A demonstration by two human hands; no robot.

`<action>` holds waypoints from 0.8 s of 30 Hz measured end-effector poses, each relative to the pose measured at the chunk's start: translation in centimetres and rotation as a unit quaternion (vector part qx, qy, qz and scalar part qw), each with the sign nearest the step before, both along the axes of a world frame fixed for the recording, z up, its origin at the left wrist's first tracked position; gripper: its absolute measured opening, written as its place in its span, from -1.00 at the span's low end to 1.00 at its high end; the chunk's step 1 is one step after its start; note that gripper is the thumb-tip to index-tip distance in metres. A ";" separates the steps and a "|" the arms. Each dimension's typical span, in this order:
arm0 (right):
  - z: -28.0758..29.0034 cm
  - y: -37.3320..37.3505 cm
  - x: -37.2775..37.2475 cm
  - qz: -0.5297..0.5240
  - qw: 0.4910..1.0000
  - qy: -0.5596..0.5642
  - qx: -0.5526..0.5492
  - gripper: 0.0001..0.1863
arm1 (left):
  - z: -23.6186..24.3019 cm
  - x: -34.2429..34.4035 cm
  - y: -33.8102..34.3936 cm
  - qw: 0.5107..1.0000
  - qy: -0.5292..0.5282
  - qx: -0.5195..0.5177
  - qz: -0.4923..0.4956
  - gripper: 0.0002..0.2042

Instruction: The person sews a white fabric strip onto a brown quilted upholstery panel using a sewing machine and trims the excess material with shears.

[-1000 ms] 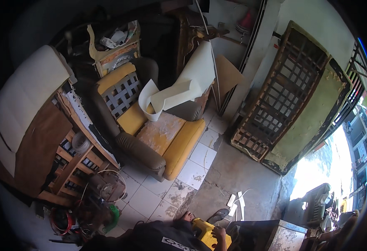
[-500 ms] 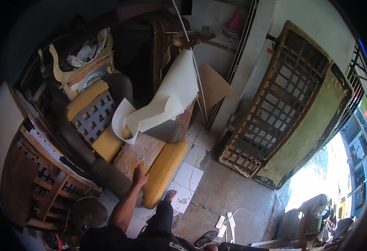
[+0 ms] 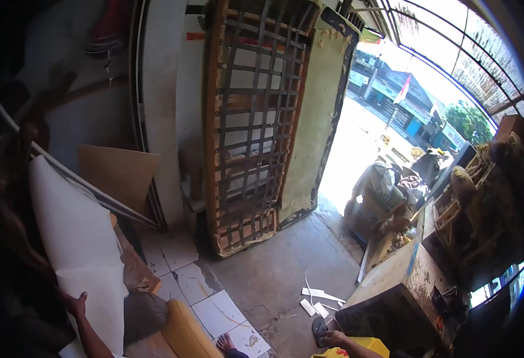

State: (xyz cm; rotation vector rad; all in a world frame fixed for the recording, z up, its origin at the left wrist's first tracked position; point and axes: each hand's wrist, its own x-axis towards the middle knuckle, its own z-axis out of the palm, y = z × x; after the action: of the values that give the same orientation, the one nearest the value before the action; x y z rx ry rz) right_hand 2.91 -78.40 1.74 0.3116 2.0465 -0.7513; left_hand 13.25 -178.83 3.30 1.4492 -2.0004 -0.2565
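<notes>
My left hand (image 3: 76, 303) lies against the left edge of a large white sheet (image 3: 89, 250), thumb raised and fingers stretched over it. The sheet is bent and drapes over an armchair with a yellow padded front (image 3: 184, 331) and a brown side. At the lower edge, my right hand (image 3: 333, 339) is curled beside a dark sandal (image 3: 319, 331) on the floor; whatever it may hold is hidden. A yellow object with red marks (image 3: 357, 347) sits under my right forearm. My bare foot (image 3: 225, 342) rests on the white tiles.
A sofa frame with woven dark straps (image 3: 256, 119) and a green back panel (image 3: 316, 119) stands upright ahead. White offcuts (image 3: 316, 305) lie on the concrete floor. At right are a worn wooden box (image 3: 387, 298) and piled scraps (image 3: 381, 191). A brown board (image 3: 119, 179) leans behind the sheet.
The view has swung right, toward the bright doorway. My left hand has gone from the chair seat to the white sheet. My right hand and forearm now show more fully.
</notes>
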 end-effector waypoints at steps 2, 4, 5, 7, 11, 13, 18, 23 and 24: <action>-2.6 1.6 2.5 -0.050 0.993 -0.090 0.056 -0.53 | 1.8 -0.1 -9.0 1.000 -0.009 -0.018 0.006 0.20; -0.1 7.4 7.3 -0.134 0.980 -0.098 0.105 -0.51 | -3.6 -2.8 -8.1 0.998 -0.026 0.046 0.017 0.12; 3.6 13.9 12.1 -0.251 0.959 -0.104 0.082 -0.49 | -8.0 -6.2 -5.2 0.995 -0.022 0.100 0.001 0.08; 1.0 5.5 13.9 -0.154 0.963 -0.086 0.204 -0.46 | -3.9 -6.4 -8.0 0.998 -0.043 0.038 0.000 0.01; 4.6 -5.0 12.0 -0.089 0.975 -0.123 0.165 -0.47 | -4.7 -9.8 -2.9 0.999 0.000 0.001 -0.049 -0.14; 8.8 -11.9 9.1 -0.100 0.978 -0.086 0.160 -0.46 | -4.3 -11.5 4.9 0.993 0.035 0.013 -0.108 -0.21; 6.7 -17.0 6.0 0.005 0.994 0.097 0.047 -0.22 | 2.4 -13.0 30.0 0.918 0.112 0.143 -0.353 -0.38; 18.2 -20.3 2.8 0.026 0.924 0.375 -0.073 0.26 | 14.4 -12.8 48.3 0.717 0.042 0.167 -0.676 -0.50; 19.7 -20.7 1.3 0.028 0.916 0.390 -0.091 0.26 | 17.6 -13.2 49.9 0.663 0.000 0.143 -0.735 -0.50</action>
State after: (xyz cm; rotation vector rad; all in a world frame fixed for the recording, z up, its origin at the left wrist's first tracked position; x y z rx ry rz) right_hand 4.18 -99.15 21.42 -0.1982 2.6759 -1.1480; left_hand 0.09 -128.98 20.93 -0.4473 -2.7096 -1.2442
